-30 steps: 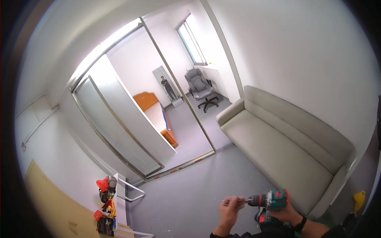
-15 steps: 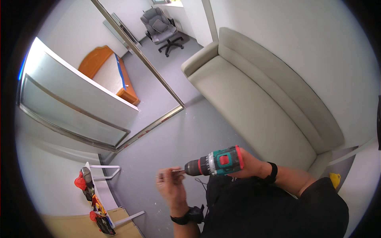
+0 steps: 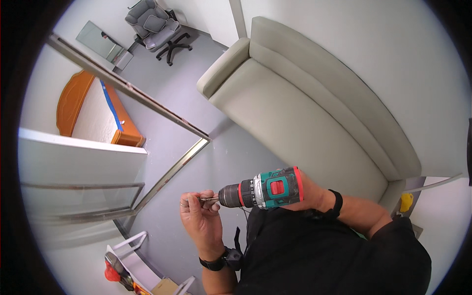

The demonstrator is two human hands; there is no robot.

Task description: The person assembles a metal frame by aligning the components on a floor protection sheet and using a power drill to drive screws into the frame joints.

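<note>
A green, black and red cordless drill [image 3: 268, 188] lies level in front of my chest, its chuck pointing left. My right hand [image 3: 310, 195] is closed around it from behind; the drill's body hides most of those fingers. A thin metal drill bit [image 3: 210, 199] sticks out of the chuck. On this bit the fingertips of my left hand [image 3: 202, 223] are pinched, just off the chuck's nose. Both wrists wear black bands.
A pale grey-green sofa [image 3: 300, 108] stands along the wall at right. Ahead, a metal door frame [image 3: 172, 169] crosses the grey floor. Beyond it are a wooden bed [image 3: 129, 129] and an office chair [image 3: 156, 29]. At lower left, a white-legged stand [image 3: 132, 244] holds red and black items.
My view has turned, so the chair, bed and door frame sit further left. Both hands and the drill appear slightly higher and further left, the left fingers still at the bit.
</note>
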